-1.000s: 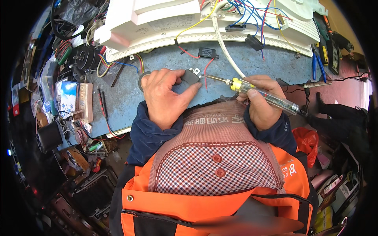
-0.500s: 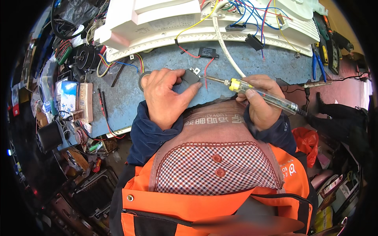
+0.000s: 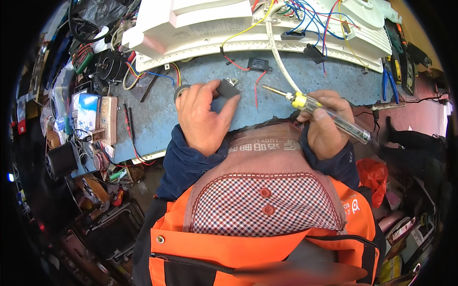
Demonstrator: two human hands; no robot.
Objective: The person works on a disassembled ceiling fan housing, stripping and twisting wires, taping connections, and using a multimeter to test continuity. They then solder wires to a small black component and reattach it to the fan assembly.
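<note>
Left hand [image 3: 202, 119] pinches black block capacitor [image 3: 227, 89] over blue bench [image 3: 191, 71] | right hand [image 3: 329, 121] wraps soldering iron [image 3: 300, 100] | capacitor likely light, stiff; best held by sides, sparing bendable metal tabs [image 3: 232, 81]

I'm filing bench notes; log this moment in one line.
left hand: holding black block | right hand: holding soldering iron | iron tip: apart from block

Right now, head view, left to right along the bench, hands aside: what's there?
Blue-and-white box, beige block, test probes, black component with metal tabs, soldering iron, blue-handled pliers.
</note>
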